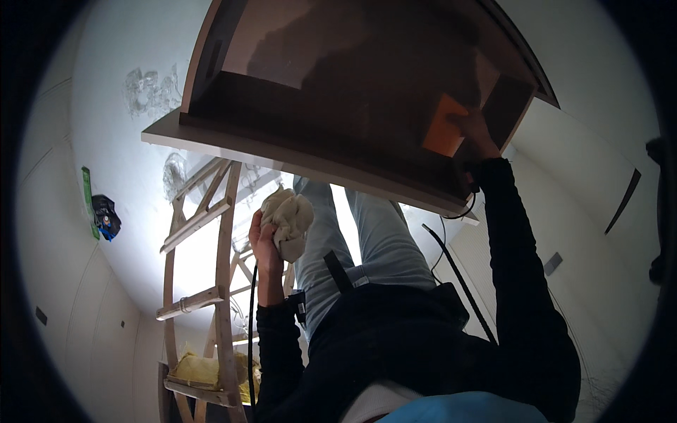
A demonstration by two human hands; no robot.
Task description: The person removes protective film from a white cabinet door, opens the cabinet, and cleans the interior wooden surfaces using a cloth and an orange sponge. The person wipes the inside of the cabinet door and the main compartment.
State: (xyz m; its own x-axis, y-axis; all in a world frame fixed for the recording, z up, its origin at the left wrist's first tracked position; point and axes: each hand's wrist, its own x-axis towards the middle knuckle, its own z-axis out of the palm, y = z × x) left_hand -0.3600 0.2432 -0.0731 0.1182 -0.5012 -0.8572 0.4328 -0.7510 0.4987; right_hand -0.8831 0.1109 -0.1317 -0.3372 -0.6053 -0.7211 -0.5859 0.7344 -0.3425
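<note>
My left hand (266,240) grips a bunched beige cloth (288,222) in front of my legs, below the edge of a wooden cabinet. Inside this brown, open-fronted cabinet (317,156), at its right side, my right hand (468,127) has its fingers on a flat orange piece (443,127). The piece lies against the shaded inner surface; its material is not plain. Shadow covers much of the cabinet's inside. A black cable (468,211) loops under the cabinet's right corner, near my right wrist.
A wooden ladder (225,254) stands at the left, with yellow fibrous material (195,370) on a lower rung. A black bag (107,217) and a green strip (87,201) are farther left. A black hose-like line (460,280) runs by my right side.
</note>
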